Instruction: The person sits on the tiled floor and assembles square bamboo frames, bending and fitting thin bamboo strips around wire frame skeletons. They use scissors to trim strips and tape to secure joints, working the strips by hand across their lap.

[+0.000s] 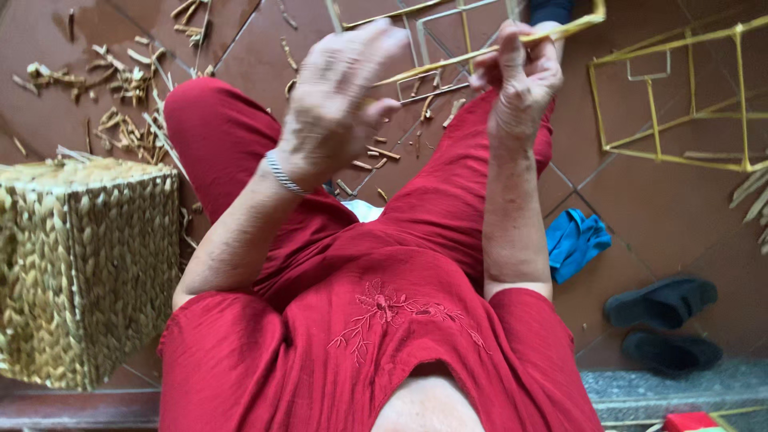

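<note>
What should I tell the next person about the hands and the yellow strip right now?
Right hand: pinches a yellow strip beside the wire frame in front.
Left hand: raised, fingers spread, blurred, holding nothing I can see.
Nearby: woven basket on the left, scraps on the floor, another frame on the right.
Done: one basket looks woven. Left: both frames show bare wire.

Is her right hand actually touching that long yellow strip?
Touching. The head view shows the right hand pinching the yellow strip between its fingertips, with no gap at the pinch; the left hand is blurred.
</note>
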